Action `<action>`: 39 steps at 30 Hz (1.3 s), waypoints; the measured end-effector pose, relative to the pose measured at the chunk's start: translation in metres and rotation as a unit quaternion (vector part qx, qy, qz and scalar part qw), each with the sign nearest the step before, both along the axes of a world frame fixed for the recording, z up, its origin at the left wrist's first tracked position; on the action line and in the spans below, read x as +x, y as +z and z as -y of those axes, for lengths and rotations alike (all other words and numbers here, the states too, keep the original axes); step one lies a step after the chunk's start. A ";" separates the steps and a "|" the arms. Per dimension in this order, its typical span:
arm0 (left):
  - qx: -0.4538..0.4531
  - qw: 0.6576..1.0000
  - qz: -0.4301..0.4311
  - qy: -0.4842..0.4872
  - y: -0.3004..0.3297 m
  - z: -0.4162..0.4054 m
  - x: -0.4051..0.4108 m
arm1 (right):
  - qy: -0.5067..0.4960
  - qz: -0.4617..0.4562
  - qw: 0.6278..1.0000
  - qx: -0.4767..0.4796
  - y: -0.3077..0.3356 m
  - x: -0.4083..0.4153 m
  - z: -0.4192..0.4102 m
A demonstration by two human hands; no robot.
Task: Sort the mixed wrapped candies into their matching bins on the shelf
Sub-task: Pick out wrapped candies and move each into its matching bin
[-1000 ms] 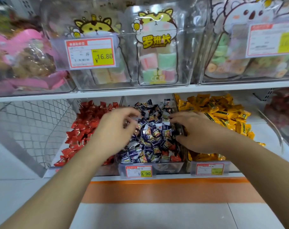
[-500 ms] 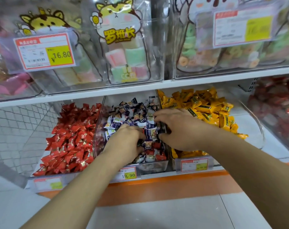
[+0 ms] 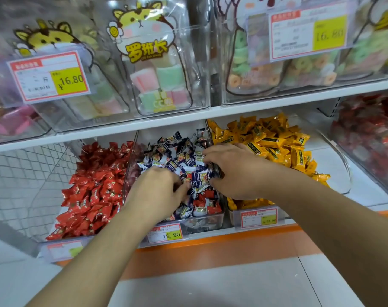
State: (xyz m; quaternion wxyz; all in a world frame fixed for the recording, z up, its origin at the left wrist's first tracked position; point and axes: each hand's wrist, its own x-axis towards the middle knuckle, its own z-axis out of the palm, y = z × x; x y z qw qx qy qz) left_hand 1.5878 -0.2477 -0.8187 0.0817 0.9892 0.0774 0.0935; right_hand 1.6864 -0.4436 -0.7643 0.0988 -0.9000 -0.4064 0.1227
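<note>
1. Shop shelving, two tiers: upper shelf (image 3: 144, 127) carries clear tubs of pastel sweets with price tags; the lower tier holds three open bins side by side, with an orange strip along the shelf front.
2. Task items: red candies (image 3: 95, 191) fill the left bin, navy-and-white candies (image 3: 177, 151) the middle bin (image 3: 207, 220), yellow candies (image 3: 268, 140) the right bin. Several red strays (image 3: 207, 201) sit among the navy ones near the middle bin's front.
3. Your left hand (image 3: 157, 191) is plunged into the middle pile, fingers curled down among the wrappers. Whether it pinches one, you cannot tell.
4. Your right hand (image 3: 235, 171) hovers over the same bin's right side, fingers closed around a dark bunch of wrappers at the fingertips. The two hands sit close together, not touching.
5. Risk: the piles are heaped high, so raking could spill navy pieces over the thin divider into red or yellow.
6. Risk: grabbing by the handful likely lifts navy pieces along with the strays.
7. Risk: yellow pieces (image 3: 320, 177) already hang over their bin's rim; your right forearm lies just above them and may knock them out.
8. Hidden: both sets of fingertips, whatever lies deeper in the pile, and the blurred far-right red bin (image 3: 370, 138).
</note>
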 end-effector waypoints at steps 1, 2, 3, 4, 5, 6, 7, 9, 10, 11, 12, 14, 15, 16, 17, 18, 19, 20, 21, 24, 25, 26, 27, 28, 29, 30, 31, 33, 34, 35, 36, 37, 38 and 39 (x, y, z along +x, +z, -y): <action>0.008 1.000 0.014 -0.019 -0.002 0.002 0.002 | -0.001 0.001 1.000 0.002 0.000 0.000 0.000; 0.010 0.999 0.027 -0.041 -0.004 0.004 0.005 | -0.001 0.002 1.000 0.004 0.000 0.000 0.000; 0.006 0.998 0.031 -0.058 -0.004 0.007 0.008 | -0.002 0.002 1.000 0.004 0.000 -0.001 -0.001; -0.009 0.997 0.030 -0.072 -0.007 0.009 0.012 | -0.001 0.002 1.000 0.004 0.000 -0.001 -0.001; -0.028 0.997 0.017 -0.073 -0.009 0.011 0.015 | -0.001 0.001 1.000 0.003 0.000 -0.002 -0.001; -0.046 0.997 0.005 -0.067 -0.012 0.012 0.017 | -0.001 0.000 1.000 0.003 0.000 -0.002 -0.001; -0.057 0.997 -0.010 -0.057 -0.014 0.012 0.019 | -0.001 0.000 1.000 0.003 0.000 -0.002 0.000; -0.056 0.998 -0.019 -0.036 -0.019 0.010 0.022 | -0.002 -0.001 1.000 0.005 -0.001 -0.002 0.000; -0.054 0.998 -0.016 -0.023 -0.020 0.009 0.023 | -0.003 -0.002 1.000 0.005 -0.001 -0.001 -0.001; -0.054 0.998 -0.012 -0.008 -0.020 0.008 0.024 | -0.003 -0.002 1.000 0.004 -0.001 -0.001 -0.001; -0.054 0.999 -0.005 0.004 -0.021 0.006 0.024 | -0.002 -0.002 1.000 0.003 -0.001 0.000 -0.001; -0.047 0.999 0.001 0.014 -0.022 0.005 0.026 | -0.001 -0.003 1.000 0.001 -0.001 0.000 -0.002; -0.042 0.999 -0.003 0.017 -0.022 0.005 0.026 | 0.000 -0.003 1.000 0.003 -0.001 0.000 -0.002; -0.037 0.999 -0.010 0.017 -0.022 0.005 0.026 | 0.000 -0.004 1.000 0.005 -0.001 0.000 -0.001; -0.034 0.999 -0.020 0.016 -0.021 0.007 0.027 | 0.001 -0.003 1.000 0.006 -0.001 0.000 -0.001; -0.034 0.999 -0.031 0.016 -0.020 0.008 0.027 | 0.002 -0.002 1.000 0.003 -0.001 0.000 -0.001; -0.036 0.998 -0.042 0.016 -0.018 0.010 0.027 | 0.003 -0.002 1.000 0.000 -0.001 -0.001 0.000; -0.039 0.998 -0.052 0.019 -0.017 0.011 0.027 | 0.003 -0.002 1.000 -0.002 -0.001 -0.001 0.000; -0.044 0.997 -0.059 0.023 -0.017 0.010 0.028 | 0.005 -0.001 1.000 -0.002 -0.001 -0.001 0.000; -0.082 0.994 -0.062 0.040 -0.021 0.005 0.029 | 0.003 0.000 1.000 0.006 -0.002 -0.001 0.000; -0.097 0.993 -0.060 0.037 -0.021 0.004 0.028 | 0.002 0.000 1.000 0.008 -0.003 0.000 -0.001; -0.106 0.992 -0.057 0.031 -0.021 0.004 0.028 | 0.001 -0.001 1.000 0.010 -0.003 0.000 -0.001; -0.112 0.992 -0.053 0.024 -0.020 0.004 0.027 | 0.000 -0.002 1.000 0.012 -0.004 0.001 -0.002; -0.113 0.992 -0.050 0.018 -0.020 0.004 0.027 | 0.000 -0.003 1.000 0.013 -0.005 0.001 -0.002; -0.112 0.993 -0.045 0.014 -0.020 0.005 0.026 | 0.000 -0.004 1.000 0.014 -0.006 0.001 -0.002; -0.111 0.993 -0.042 0.014 -0.019 0.006 0.025 | 0.000 -0.004 1.000 0.014 -0.006 0.002 -0.002; -0.113 0.993 -0.036 0.014 -0.019 0.008 0.023 | -0.001 -0.003 1.000 0.013 -0.006 0.002 -0.002; -0.114 0.993 -0.019 0.020 -0.019 0.010 0.022 | -0.002 -0.004 1.000 0.012 -0.005 0.001 -0.002; -0.115 0.993 -0.013 0.022 -0.019 0.011 0.021 | -0.002 -0.003 1.000 0.011 -0.005 0.001 -0.003; -0.119 0.993 -0.005 0.023 -0.019 0.013 0.021 | -0.001 -0.003 1.000 0.009 -0.005 0.001 -0.003; -0.129 0.991 0.003 0.029 -0.018 0.013 0.020 | -0.001 -0.002 1.000 0.007 -0.005 0.001 -0.003; -0.147 0.988 0.009 0.040 -0.015 0.013 0.019 | 0.000 -0.002 1.000 0.005 -0.004 0.001 -0.003; -0.172 0.984 0.018 0.053 -0.011 0.013 0.018 | 0.000 -0.001 1.000 0.004 -0.005 0.001 -0.003; -0.199 0.977 0.033 0.064 -0.005 0.013 0.016 | 0.000 0.000 1.000 0.003 -0.005 0.001 -0.003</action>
